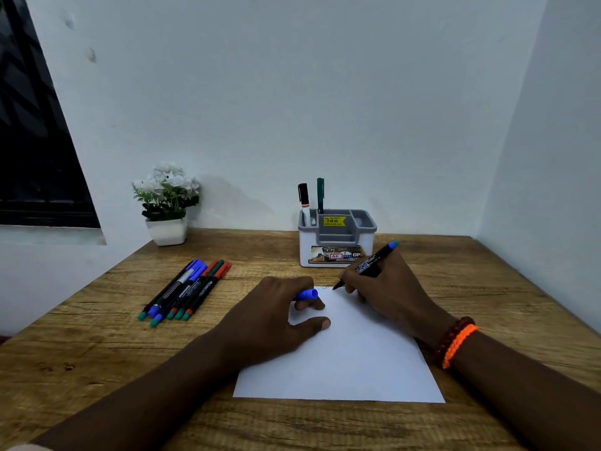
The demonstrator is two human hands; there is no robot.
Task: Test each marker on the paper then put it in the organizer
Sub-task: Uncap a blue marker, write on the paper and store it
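Right hand (pixel 387 288) grips a black marker (pixel 367 265), tip on the paper (pixel 341 359); left hand (pixel 279 317) pins the paper down, holding the blue cap (pixel 307 294).

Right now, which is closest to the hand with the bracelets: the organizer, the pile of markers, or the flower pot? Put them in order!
From the right hand:
1. Organizer, just behind it.
2. Pile of markers, left, past the paper.
3. Flower pot, far left corner by the wall.

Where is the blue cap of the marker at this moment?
The blue cap is held in the left hand, over the paper's upper left edge, beside the marker tip.
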